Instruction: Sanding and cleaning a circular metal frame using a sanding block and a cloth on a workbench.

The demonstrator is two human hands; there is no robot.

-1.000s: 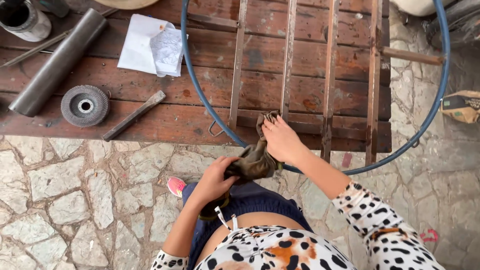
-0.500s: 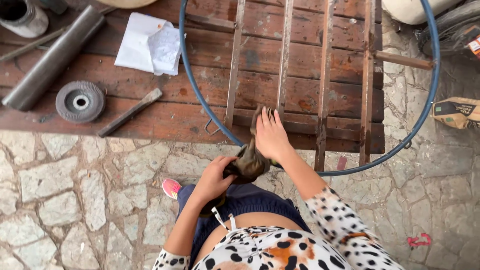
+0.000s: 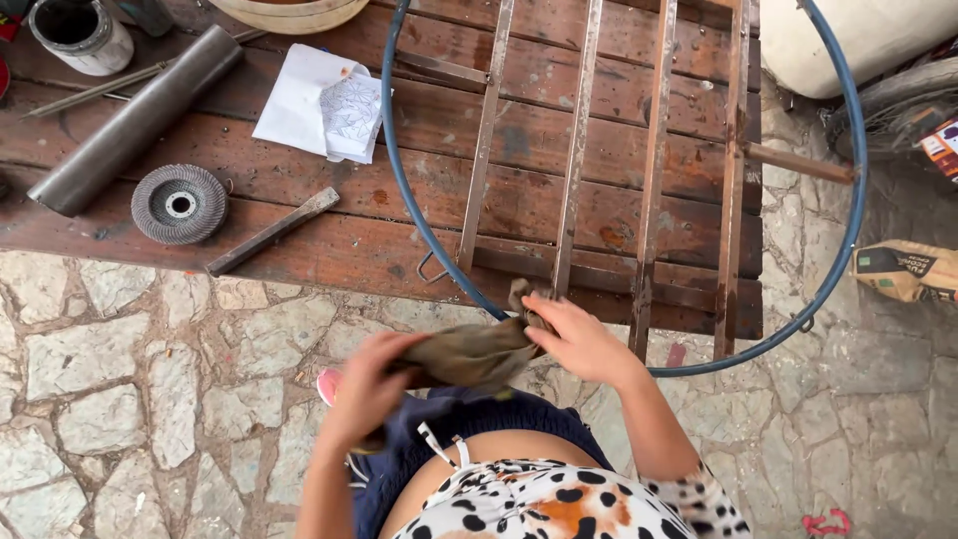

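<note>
At 12 o'clock from your 2 hands lies the blue ring [image 3: 429, 235], and your right hand [image 3: 584, 341], nearer it, presses the brown rag [image 3: 469, 354] there while your left hand [image 3: 364, 384] grips its tail.

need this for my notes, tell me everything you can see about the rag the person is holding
The rag is a crumpled, dirty olive-brown cloth, soft and bunched into folds. It stretches between both hands: the left hand grips its lower end, the right hand presses its upper end against the blue metal hoop at the near edge of the wooden table. A small corner sticks up by a rusty bar.
</note>
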